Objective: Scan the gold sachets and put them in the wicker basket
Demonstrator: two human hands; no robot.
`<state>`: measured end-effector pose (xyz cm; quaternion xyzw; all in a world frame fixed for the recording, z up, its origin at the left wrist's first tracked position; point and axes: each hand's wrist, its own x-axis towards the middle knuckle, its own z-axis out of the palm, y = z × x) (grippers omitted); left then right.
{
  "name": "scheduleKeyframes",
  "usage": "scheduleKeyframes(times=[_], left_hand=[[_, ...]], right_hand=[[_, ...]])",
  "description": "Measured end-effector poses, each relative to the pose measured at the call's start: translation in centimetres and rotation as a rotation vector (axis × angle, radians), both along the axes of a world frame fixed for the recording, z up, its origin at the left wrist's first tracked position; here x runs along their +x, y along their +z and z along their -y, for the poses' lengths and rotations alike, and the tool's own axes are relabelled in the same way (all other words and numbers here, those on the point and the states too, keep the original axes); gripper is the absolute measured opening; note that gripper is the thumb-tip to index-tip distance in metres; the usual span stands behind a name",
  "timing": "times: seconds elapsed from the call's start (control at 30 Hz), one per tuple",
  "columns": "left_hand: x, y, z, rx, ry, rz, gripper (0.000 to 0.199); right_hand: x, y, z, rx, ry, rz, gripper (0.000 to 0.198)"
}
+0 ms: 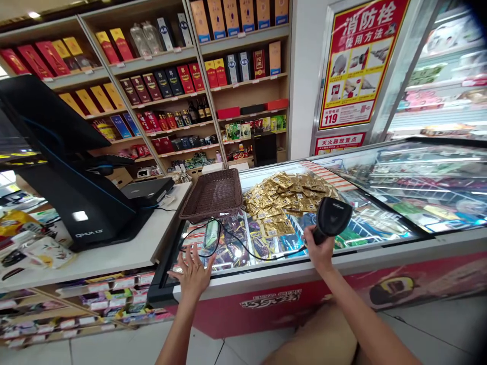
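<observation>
My right hand (321, 251) is wrapped round the handle of a black barcode scanner (335, 217), held above the front edge of a glass-topped chest freezer (243, 281). From the scanner a black cable (251, 253) runs left across the glass and loops near my other hand. My left hand (194, 271) has its fingers spread over the freezer's front left corner, with nothing in it. Whether it touches the glass I cannot tell. A heap of gold foil packets (285, 197) lies on the glass behind the scanner. Left of the heap sits a brown woven basket (215, 192), with no contents showing.
A white counter (148, 238) with a black checkout terminal (83, 203) adjoins the freezer on the left. Shelves (205, 91) of boxed bottles stand behind. Another freezer section (429, 177) extends right. A red fire hydrant sign (361, 66) hangs on the back wall.
</observation>
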<state>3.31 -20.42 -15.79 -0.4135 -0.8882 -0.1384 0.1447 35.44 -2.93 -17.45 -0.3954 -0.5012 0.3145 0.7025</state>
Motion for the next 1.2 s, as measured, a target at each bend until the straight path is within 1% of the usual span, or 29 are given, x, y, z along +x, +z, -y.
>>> scheduleKeyframes(times=[0.07, 0.13, 0.17, 0.2, 0.27, 0.33, 0.37, 0.43, 0.5, 0.57, 0.6, 0.7, 0.77, 0.87, 0.97, 1.03, 1.13, 1.2], left_hand=[[-0.2, -0.2, 0.0, 0.001, -0.026, 0.016, 0.069], [-0.5, 0.1, -0.4, 0.032, -0.076, 0.014, 0.067], [-0.6, 0.5, -0.8, 0.061, -0.123, 0.009, 0.066], [-0.7, 1.2, -1.3, 0.092, -0.191, 0.003, 0.064], [-0.7, 3.3, -3.1, 0.156, -0.364, -0.004, 0.057], [-0.4, 6.4, -6.0, 0.199, -0.519, 0.013, 0.042], [-0.1, 8.1, -7.8, 0.222, -0.589, 0.022, 0.039], [1.0, 11.2, -12.2, 0.247, -0.736, 0.048, 0.037], [2.4, 13.4, -17.0, 0.178, -0.838, 0.094, 0.035], [4.1, 14.4, -21.8, 0.002, -0.835, 0.168, 0.035], [5.0, 14.5, -24.0, -0.116, -0.810, 0.215, 0.037], [6.9, 13.5, -29.2, -0.258, -0.741, 0.270, 0.043], [7.7, 12.3, -31.5, -0.339, -0.681, 0.311, 0.058], [8.1, 10.8, -33.4, -0.417, -0.615, 0.358, 0.078], [8.0, 10.2, -34.2, -0.402, -0.578, 0.377, 0.084], [7.8, 10.2, -34.3, -0.354, -0.570, 0.393, 0.082], [7.4, 10.5, -33.9, -0.238, -0.610, 0.444, 0.062], [7.1, 10.8, -33.1, -0.118, -0.665, 0.489, 0.046]], right_hand=[[0.0, 1.4, 0.2, -0.028, 0.046, -0.070, 0.025], [-0.2, 3.5, 0.7, -0.051, 0.121, -0.138, 0.025], [-0.4, 4.8, 1.1, -0.064, 0.180, -0.173, 0.024], [-0.6, 6.2, 1.6, -0.074, 0.245, -0.217, 0.023], [-1.1, 8.9, 2.8, -0.102, 0.400, -0.294, 0.023], [-1.5, 11.0, 4.1, -0.143, 0.542, -0.323, 0.024], [-1.7, 11.7, 4.7, -0.161, 0.590, -0.316, 0.024], [-1.8, 12.4, 5.7, -0.213, 0.637, -0.282, 0.025], [-1.9, 12.3, 6.4, -0.289, 0.641, -0.250, 0.029], [-1.9, 11.9, 6.9, -0.376, 0.637, -0.235, 0.032], [-1.8, 11.7, 7.2, -0.410, 0.637, -0.233, 0.033], [-1.5, 11.3, 7.7, -0.471, 0.631, -0.224, 0.035], [-1.3, 11.0, 8.0, -0.496, 0.617, -0.209, 0.037], [-0.8, 10.6, 8.3, -0.529, 0.616, -0.165, 0.035], [-0.5, 10.3, 8.4, -0.534, 0.604, -0.137, 0.035], [-0.5, 10.2, 8.5, -0.530, 0.585, -0.129, 0.036], [-0.6, 10.3, 8.5, -0.525, 0.585, -0.124, 0.036], [-0.7, 10.3, 8.7, -0.522, 0.598, -0.121, 0.035]])
